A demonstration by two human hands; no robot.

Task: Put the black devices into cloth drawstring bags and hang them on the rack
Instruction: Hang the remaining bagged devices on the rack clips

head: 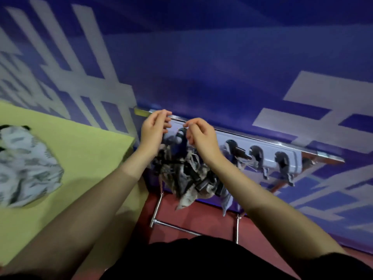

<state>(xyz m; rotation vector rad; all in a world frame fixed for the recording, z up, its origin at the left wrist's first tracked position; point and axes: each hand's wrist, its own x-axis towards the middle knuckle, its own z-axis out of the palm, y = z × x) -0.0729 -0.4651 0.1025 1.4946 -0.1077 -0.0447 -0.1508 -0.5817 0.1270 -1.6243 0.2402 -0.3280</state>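
Over on the yellow-green table (84,150) lies a printed cloth bag (26,166), contents hidden. Bags (187,178) with black devices hang bunched on the rack (262,150). Above them, left hand (154,128) and right hand (201,136) pinch something thin, perhaps drawstring.

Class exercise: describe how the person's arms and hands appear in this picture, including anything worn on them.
Both forearms are bare, with no sleeves in view. The left hand and right hand wear no gloves; no rings, watch or markings can be made out. Dark clothing shows at the bottom edge.
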